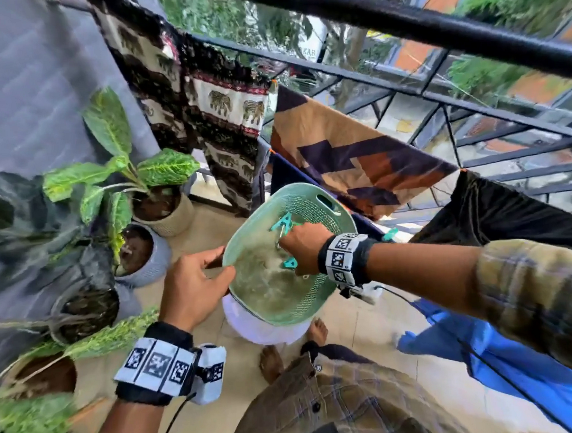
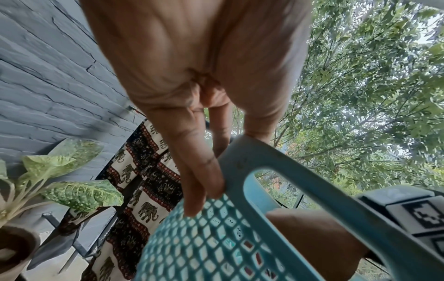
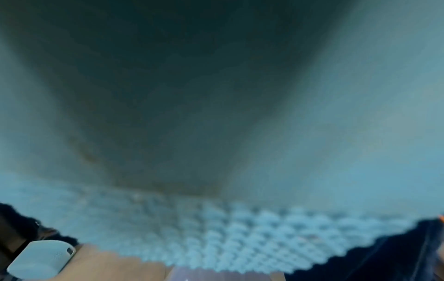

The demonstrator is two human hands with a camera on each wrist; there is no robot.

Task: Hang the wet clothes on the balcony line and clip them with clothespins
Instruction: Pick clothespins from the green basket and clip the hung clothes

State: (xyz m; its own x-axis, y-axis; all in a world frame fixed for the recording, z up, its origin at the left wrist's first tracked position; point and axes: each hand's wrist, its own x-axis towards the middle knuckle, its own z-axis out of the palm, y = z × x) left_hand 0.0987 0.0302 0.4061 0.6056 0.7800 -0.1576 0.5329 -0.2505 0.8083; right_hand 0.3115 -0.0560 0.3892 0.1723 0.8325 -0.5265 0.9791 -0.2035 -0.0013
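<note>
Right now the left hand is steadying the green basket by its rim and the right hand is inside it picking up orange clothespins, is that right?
Not quite: the clothespins are teal, not orange, as the head view shows. The left hand does hold the green basket by its rim, and the right hand is inside it.

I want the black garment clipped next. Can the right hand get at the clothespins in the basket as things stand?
Probably yes. The right hand is already inside the open-topped green basket, among the teal clothespins, with nothing covering them. The left hand holds the basket's rim.
</note>
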